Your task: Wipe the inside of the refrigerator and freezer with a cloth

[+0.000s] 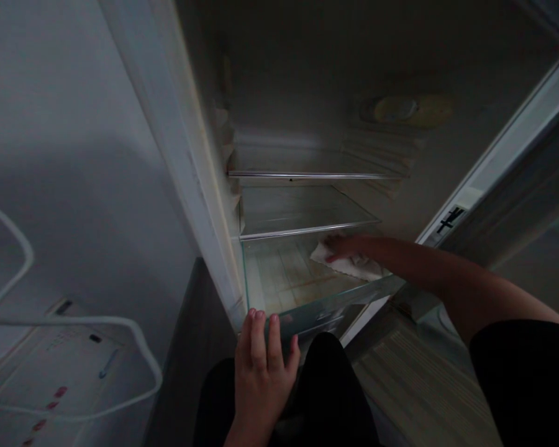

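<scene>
My right hand (342,247) presses a crumpled white cloth (354,266) against the right side of a glass-like bottom surface (279,273) inside a dim refrigerator. Brownish stains and streaks show on that surface, left of the cloth. The fingers of this hand are partly lost in shadow. My left hand (265,357) rests at the clear front panel (317,313), near its left end. Its fingers lie stretched over the upper edge, with the thumb apart.
Two glass shelves with bright front edges, an upper one (317,175) and a lower one (307,233), span the compartment above my right hand. A yellowish fitting (412,110) sits on the inner right wall. White tubing (140,347) loops at the left. My knees (330,385) are close to the front panel.
</scene>
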### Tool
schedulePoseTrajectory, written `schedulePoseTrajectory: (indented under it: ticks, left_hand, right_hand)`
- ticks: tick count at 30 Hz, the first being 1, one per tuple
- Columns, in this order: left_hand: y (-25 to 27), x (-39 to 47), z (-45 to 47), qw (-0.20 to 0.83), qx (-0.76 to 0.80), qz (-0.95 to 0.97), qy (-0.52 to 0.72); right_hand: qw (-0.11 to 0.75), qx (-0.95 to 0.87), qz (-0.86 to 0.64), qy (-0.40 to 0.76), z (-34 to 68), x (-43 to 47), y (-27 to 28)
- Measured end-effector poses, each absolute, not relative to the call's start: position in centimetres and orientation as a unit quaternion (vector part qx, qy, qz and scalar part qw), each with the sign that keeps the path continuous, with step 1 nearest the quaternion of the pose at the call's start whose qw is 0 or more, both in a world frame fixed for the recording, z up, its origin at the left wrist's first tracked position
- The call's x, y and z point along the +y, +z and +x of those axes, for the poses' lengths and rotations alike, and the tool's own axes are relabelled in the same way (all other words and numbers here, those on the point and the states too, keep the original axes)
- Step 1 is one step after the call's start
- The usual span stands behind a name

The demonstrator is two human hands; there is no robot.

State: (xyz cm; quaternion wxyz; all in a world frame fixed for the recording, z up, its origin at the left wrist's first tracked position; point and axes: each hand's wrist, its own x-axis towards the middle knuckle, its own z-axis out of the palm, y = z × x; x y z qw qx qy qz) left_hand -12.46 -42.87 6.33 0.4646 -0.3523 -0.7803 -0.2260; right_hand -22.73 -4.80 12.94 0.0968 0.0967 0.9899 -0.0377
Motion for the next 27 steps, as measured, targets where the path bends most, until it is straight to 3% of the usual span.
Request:
schedulePoseTrajectory:
  ticks: [6,11,19,27]
  left_hand:
    - [5.9,-43.4,-13.0,0.486,-0.773,-0.358,-0.198]
    - [5.4,-43.6,-13.6,0.498,-0.768,-0.354,-0.191]
    - [5.5,-44.1,-13.8,0.501,-0.765,-0.364,-0.176]
    - [5.6,-43.8,-13.5,0.498,-0.764,-0.362,-0.190]
  right_hand:
    - [0.183,0.966,-0.172,-0.053,-27.1,-14.5,10.7]
    - [0.131,0.943,-0.301,-0.046,-30.4,-20.5,9.0]
    - [0.021,0.939,-0.340,-0.054,-34.1,-16.1,10.0]
    - [0.023,0.976,-0.215,-0.020,-29.6,-6.2,14.8]
